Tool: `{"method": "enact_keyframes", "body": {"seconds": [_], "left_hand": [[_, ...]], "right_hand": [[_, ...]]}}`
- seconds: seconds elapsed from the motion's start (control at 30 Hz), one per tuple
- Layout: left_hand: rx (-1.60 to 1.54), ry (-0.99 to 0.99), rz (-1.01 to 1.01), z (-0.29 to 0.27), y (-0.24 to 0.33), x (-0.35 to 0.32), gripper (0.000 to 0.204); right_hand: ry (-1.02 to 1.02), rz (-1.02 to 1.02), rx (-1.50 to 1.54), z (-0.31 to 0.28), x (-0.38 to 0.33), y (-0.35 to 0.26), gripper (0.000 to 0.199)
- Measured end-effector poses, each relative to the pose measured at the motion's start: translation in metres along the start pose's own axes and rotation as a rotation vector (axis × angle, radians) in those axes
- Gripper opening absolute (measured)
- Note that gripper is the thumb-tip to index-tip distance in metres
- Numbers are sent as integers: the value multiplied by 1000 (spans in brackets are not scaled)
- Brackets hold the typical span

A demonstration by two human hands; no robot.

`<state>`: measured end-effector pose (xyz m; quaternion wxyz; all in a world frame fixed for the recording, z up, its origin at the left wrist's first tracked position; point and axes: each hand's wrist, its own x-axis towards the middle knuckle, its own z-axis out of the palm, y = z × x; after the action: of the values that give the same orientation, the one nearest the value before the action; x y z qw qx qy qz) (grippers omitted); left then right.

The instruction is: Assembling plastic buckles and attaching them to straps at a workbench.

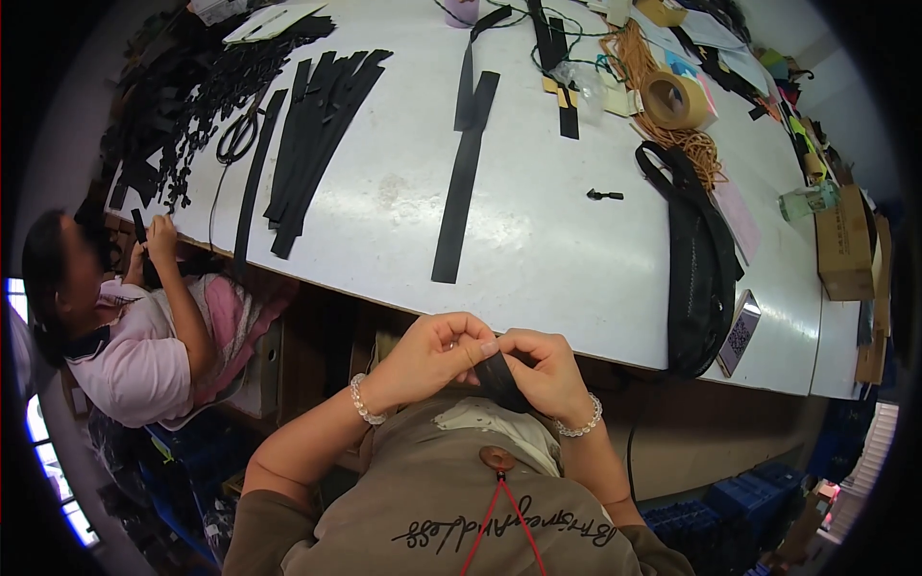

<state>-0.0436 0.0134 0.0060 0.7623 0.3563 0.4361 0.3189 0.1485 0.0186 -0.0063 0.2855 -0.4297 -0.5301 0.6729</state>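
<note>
Close to my body, just off the table's front edge, both my hands pinch a black zipper strip (500, 384). My left hand (434, 353) has thumb and fingertips closed at its upper end. My right hand (545, 369) grips the same end from the other side, and the fingertips of both hands nearly touch. The strip's loose part curves down between my hands; its far end is hidden. Ahead of them on the white table lie two long black strips (461, 192), one overlapping the other. A small black zipper pull (605, 195) rests farther right.
A black bag (696, 278) and a phone (740, 333) lie at the right. Left are a pile of black zipper strips (322, 134), scissors (240, 136) and many small black pulls (192, 144). Tape roll (674, 100) stands back right. A co-worker (144, 336) sits left, holding a black strip.
</note>
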Motion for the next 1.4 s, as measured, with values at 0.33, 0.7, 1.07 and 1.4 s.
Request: {"method": "enact_keyframes", "body": {"seconds": [0.33,0.7,1.07,1.4], "left_hand": [[9,-104,-54,-16,-5,7,16],[-2,-43,-52,-12,-14,8,16],[-258,36,-34,1,-14,0,21],[-305,31,15,14,1,6,17]], "right_hand": [[14,-35,28,0,1,13,7],[-31,110,266,5,-2,10,14],[44,-328,-117,2,-3,24,10],[174,-166,196,3,-8,16,13]]}}
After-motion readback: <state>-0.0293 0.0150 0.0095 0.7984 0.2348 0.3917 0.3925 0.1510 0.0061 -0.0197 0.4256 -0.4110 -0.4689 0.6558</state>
